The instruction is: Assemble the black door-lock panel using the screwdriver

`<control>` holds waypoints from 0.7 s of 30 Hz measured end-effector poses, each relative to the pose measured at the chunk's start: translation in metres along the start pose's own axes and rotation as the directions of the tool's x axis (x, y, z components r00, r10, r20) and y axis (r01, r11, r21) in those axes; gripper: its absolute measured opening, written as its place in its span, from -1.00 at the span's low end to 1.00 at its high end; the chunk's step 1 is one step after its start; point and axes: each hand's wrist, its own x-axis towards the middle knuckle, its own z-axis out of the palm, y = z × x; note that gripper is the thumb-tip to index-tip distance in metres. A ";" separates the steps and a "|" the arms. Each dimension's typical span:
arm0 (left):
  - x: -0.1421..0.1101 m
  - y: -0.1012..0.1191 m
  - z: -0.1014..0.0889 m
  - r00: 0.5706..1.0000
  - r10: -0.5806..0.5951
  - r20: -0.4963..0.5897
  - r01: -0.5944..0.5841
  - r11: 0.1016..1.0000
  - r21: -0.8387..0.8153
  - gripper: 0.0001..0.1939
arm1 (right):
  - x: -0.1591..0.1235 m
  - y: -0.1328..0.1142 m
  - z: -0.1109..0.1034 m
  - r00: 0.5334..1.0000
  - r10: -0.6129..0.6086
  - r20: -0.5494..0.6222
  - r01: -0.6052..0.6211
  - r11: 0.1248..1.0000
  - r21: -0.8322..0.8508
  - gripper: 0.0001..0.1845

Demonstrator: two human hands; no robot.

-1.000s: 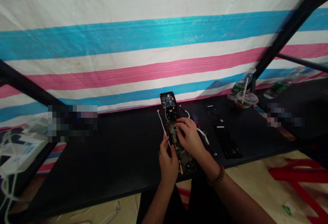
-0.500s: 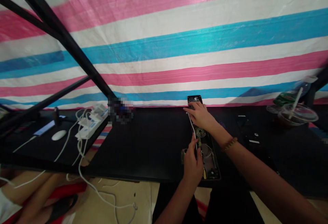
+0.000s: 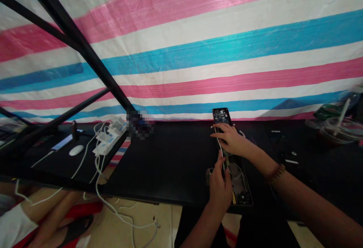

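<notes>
Hands apart over long black electronic panel (image 3: 241, 189) on black table (image 3: 170, 157).
Right hand (image 3: 231, 140) flat on panel top; left hand (image 3: 219, 191) pinching thin white wire (image 3: 220, 148).

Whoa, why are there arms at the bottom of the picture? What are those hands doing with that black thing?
This picture comes from a camera worn on a person's head, looking forward and down, so the arms are that person's own. There's no robot, just two bare hands.

The right hand, with a bead bracelet on its wrist, rests on a long black device opened up to show its insides. A circuit board sits at its far end. The left hand seems to pinch a thin white wire.

All this is on a black table, in front of a pink, white and blue striped sheet. Farther off are a plastic cup with a straw, a white computer mouse and a power strip.
</notes>
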 end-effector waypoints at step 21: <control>0.001 0.006 -0.002 1.000 -0.007 0.008 0.007 1.000 -0.004 -0.60 | 0.031 0.041 -0.012 0.958 0.182 -0.222 -0.170 0.983 0.075 -0.79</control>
